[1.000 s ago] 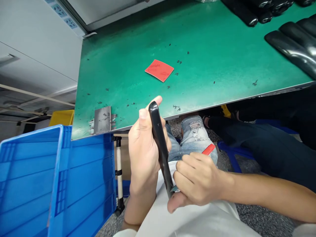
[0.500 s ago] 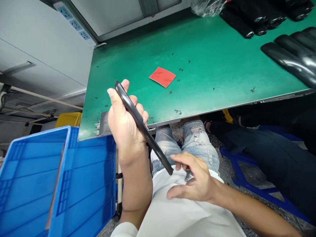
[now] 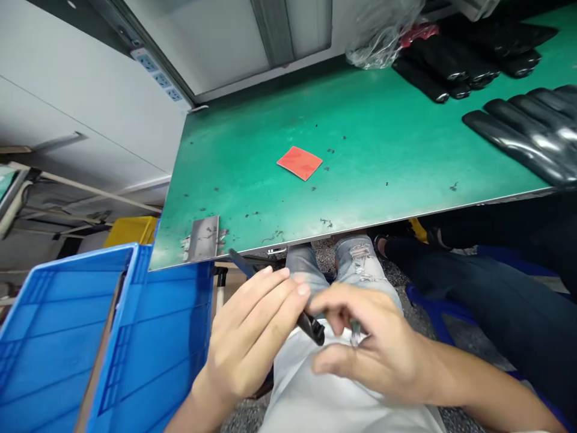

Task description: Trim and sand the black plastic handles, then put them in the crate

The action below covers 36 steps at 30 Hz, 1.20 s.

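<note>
My left hand [image 3: 252,337] is wrapped over a long, slim black plastic part [image 3: 312,328], back of the hand facing up. One end of the part sticks out below my fingers; its far end shows past my knuckles, and the middle is hidden. Close beside the near end is my right hand [image 3: 369,337], fingers curled and thumb apart. Tucked in its palm is a small greenish, partly clear object [image 3: 356,332], too small and blurred to name. Whether the right fingertips touch the black part I cannot tell.
A red square sheet [image 3: 300,163] and dark scraps lie on the green table [image 3: 252,138]. A metal plate [image 3: 204,239] sits at its front left corner. Glossy black parts [image 3: 527,129] lie right, near a clear bag [image 3: 378,36]. Blue crates [image 3: 171,325] stand left; another person's legs [image 3: 473,270] are right.
My left hand has turned over from palm up to palm down and come lower, bringing the black part along. The right hand stays close to the part's near end. The view has tilted slightly.
</note>
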### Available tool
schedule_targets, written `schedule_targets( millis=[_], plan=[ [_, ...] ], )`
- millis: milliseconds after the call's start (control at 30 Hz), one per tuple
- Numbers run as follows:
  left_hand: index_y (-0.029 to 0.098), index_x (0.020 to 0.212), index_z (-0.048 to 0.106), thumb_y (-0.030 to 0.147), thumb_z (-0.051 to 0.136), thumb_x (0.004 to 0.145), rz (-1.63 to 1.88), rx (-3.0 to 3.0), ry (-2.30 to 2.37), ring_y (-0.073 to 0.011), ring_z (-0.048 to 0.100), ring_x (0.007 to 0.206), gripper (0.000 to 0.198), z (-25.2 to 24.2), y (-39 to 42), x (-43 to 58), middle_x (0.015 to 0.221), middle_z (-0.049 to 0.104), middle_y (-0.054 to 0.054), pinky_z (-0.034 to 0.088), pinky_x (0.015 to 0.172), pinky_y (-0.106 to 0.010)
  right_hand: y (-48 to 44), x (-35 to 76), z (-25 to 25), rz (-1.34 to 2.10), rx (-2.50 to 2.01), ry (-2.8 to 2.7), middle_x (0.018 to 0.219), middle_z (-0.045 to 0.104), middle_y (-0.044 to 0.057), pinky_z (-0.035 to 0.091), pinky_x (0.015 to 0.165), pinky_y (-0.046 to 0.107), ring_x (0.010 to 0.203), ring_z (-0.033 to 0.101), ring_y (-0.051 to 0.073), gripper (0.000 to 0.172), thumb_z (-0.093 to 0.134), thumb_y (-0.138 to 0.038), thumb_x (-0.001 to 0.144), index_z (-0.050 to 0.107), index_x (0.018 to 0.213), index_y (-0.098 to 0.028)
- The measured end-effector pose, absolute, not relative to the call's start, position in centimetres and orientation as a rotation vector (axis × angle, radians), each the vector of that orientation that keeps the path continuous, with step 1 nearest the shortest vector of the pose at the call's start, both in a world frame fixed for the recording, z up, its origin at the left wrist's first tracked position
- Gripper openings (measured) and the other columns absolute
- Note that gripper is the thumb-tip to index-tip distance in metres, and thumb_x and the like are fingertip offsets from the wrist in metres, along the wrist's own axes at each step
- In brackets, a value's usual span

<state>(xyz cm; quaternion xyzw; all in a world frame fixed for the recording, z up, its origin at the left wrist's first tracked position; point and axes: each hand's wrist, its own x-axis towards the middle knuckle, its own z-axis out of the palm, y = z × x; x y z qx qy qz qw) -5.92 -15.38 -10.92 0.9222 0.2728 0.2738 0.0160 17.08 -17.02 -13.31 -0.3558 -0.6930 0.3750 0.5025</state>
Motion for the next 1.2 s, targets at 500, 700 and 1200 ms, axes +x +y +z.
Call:
schedule_targets(
  millis=[500,700,1200],
  plan=[
    [0.005,0.126,0.070,0.009,0.056,0.103,0.859,2.959,0.710,-0.0343,0.058,0.142,0.027,-10.8,-13.7,-5.1,0.134,0.073,-0.019,0.052,0.117,-0.057,-14.8,18.4,-11.8,0.068,-0.901,-2.183,0.059,0.042,-0.002,0.031,0.053,0.033,0.056,0.038,0.015,0.065,0.041,-0.070,0.102,0.054,0.063,-0.021],
    [0.006,0.126,0.070,0.010,0.056,0.104,0.804,3.009,0.659,-0.0337,0.057,0.143,0.027,-10.4,-13.4,-5.3,0.132,0.074,-0.018,0.052,0.117,-0.056,-14.5,18.6,-11.5,0.060,-0.921,-2.289,0.061,0.043,-0.001,0.031,0.054,0.031,0.058,0.037,0.016,0.063,0.033,-0.065,0.107,0.054,0.067,-0.021],
    [0.000,0.134,0.065,0.010,0.050,0.105,0.713,2.967,0.651,-0.0334,0.064,0.133,0.034,-11.1,-13.0,-5.3,0.132,0.073,-0.022,0.054,0.114,-0.054,-14.7,18.5,-12.8,-0.076,-0.889,-2.259,0.057,0.037,-0.003,0.022,0.053,0.034,0.056,0.029,0.016,0.058,0.033,-0.055,0.110,0.048,0.064,-0.023]
  ],
)
